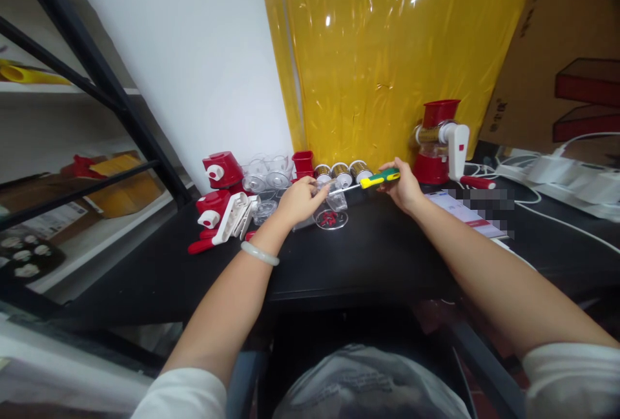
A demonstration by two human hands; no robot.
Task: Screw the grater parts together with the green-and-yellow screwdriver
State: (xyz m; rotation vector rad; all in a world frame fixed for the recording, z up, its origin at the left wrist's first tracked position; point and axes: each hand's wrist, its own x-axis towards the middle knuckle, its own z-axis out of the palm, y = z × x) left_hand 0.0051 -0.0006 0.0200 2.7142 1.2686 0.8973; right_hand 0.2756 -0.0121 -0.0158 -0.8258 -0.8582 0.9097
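Observation:
My right hand [403, 188] grips a screwdriver [378, 179] with a green and yellow handle, its shaft pointing left. My left hand [299, 200] is closed around the shaft's tip, just above a clear plastic cup [331, 214] that has small red pieces in it. Both hands hover over the black table [368, 257]. What the left fingers pinch is too small to make out.
Red and white plastic parts [219, 212] and clear cups [268, 177] lie left of the hands. Three metal drums [341, 173] stand behind them. An assembled red grinder [440, 141] stands at the right, with papers [465, 212], white cables and a cardboard box [566, 57]. Metal shelving [72, 167] is at left.

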